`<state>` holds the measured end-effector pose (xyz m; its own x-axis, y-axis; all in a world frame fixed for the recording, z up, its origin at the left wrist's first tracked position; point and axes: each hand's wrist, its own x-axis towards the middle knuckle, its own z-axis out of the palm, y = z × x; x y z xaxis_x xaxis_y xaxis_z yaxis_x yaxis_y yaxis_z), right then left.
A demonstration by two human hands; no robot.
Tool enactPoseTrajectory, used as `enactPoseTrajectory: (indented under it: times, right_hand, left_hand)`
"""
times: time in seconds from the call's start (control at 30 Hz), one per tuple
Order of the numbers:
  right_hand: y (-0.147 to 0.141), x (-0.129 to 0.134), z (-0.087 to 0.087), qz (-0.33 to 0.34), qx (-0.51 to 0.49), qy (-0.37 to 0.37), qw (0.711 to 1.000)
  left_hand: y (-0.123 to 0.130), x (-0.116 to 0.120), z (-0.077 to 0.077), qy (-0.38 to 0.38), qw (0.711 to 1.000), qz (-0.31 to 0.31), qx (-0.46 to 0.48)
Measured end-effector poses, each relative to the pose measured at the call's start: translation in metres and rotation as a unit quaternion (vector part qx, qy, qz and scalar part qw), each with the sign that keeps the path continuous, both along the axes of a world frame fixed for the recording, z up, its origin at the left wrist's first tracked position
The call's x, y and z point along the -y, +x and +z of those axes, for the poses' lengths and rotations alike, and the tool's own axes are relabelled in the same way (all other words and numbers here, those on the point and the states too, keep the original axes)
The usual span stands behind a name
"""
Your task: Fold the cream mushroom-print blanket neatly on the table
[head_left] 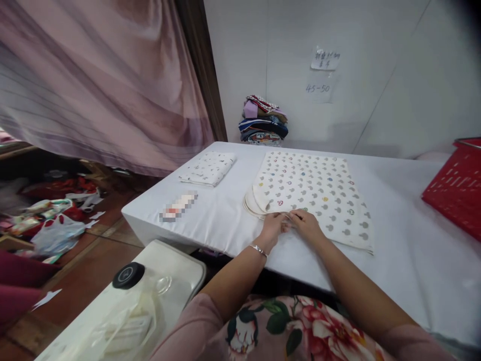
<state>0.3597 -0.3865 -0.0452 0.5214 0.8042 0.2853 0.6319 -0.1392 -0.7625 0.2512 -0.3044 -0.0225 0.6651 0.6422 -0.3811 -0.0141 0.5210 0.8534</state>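
Observation:
A cream cloth printed with grey and a few coloured shapes lies spread on the white-covered table. Its left end is folded over in rounded layers. At the near edge of the cloth, my left hand pinches the fabric, a silver bracelet on its wrist. Right beside it, my right hand pinches the same edge with its fingertips. The hands are nearly touching. To the left rests a folded white cloth with small dark prints, apart from both hands.
A blurred-out flat item lies on the table's left. Folded fabrics are stacked at the back wall. A red basket stands at the right. Lower left is a white surface with a black round object and a plastic bag.

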Motion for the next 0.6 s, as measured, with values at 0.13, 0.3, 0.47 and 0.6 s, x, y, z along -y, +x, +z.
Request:
enactPoseTrajectory:
  times: [0.13, 0.3, 0.47, 0.6]
  right_hand:
    - [-0.002, -0.001, 0.001, 0.003, 0.019, 0.005, 1.0]
    - [-0.006, -0.002, 0.002, -0.004, 0.076, 0.045, 0.996]
    - [-0.012, -0.002, 0.002, 0.01, 0.122, 0.068, 0.99]
    - [-0.016, 0.001, 0.001, 0.034, 0.175, 0.05, 0.983]
  left_hand:
    - [0.005, -0.003, -0.003, -0.012, 1.0, 0.025, -0.014]
    - [0.0, -0.001, -0.002, -0.008, 0.999, 0.029, -0.027]
    - [-0.013, 0.005, -0.005, -0.007, 1.0, 0.024, -0.018]
    - [-0.017, 0.005, -0.002, -0.022, 1.0, 0.016, 0.004]
